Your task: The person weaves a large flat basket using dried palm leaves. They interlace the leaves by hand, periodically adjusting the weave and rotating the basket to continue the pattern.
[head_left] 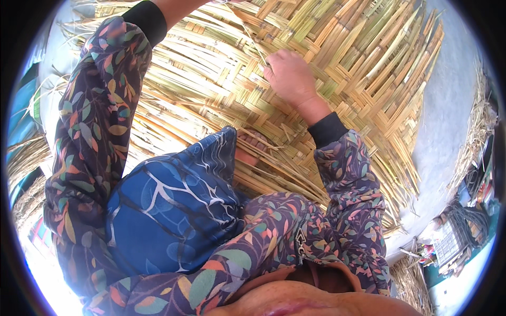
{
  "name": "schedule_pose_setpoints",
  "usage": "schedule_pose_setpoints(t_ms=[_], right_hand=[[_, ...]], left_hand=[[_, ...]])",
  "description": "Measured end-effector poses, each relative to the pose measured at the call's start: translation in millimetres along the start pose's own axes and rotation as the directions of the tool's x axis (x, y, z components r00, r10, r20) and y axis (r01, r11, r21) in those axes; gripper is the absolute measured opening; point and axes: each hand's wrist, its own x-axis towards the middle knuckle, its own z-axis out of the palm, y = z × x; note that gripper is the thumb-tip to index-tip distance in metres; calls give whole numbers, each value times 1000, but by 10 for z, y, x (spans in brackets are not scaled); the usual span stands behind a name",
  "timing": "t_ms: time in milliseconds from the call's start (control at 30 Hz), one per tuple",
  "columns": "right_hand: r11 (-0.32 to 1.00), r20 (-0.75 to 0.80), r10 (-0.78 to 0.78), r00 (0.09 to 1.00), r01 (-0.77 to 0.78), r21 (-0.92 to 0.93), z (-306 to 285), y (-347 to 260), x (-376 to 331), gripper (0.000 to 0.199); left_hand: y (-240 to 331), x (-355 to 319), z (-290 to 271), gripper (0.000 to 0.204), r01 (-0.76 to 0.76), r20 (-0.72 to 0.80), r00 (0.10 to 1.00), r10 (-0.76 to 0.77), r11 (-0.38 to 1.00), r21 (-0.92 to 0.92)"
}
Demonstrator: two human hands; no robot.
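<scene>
A large woven mat [337,79] of split reed or cane strips lies spread before me, tan with greenish parts. Over its middle, my right hand [290,76] is closed, thumb and forefinger pinched on a thin pale strip [255,43]. That strip slants up and left toward the top edge. My left arm [182,9] reaches across the mat's far left side. Its hand is almost wholly cut off by the top edge, so its fingers cannot be made out.
My bent knee in blue patterned cloth [168,210] is at the lower left, with a bare foot [250,147] on the mat beside it. Loose strip ends [390,195] fringe the mat. Dry straw bundles [474,131] and a pile of odds and ends [458,231] lie to the right.
</scene>
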Motion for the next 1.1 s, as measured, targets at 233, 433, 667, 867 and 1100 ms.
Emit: schedule_pose_setpoints(t_ms=[233,433,667,867,1100], right_hand=[[990,-121,-11,993,-6,-138,50,1,-133,6],[993,-172,-25,985,5,-115,80,12,-189,7],[992,-150,-26,988,7,-123,190,36,-224,11],[992,-168,-10,986,-11,-124,267,51,-266,16],[998,-91,41,995,-46,-51,207,23,-262,24]], left_hand=[[269,59,-876,23,531,262,830,-493,555,-640],[471,-39,-1373,24,636,327,756,-567,521,-569],[476,-92,-1204,24,678,232,700,-675,527,-512],[150,-423,-1198,23,757,160,608,-777,508,-410],[-416,-1948,-922,20,738,-67,600,-797,584,-338]])
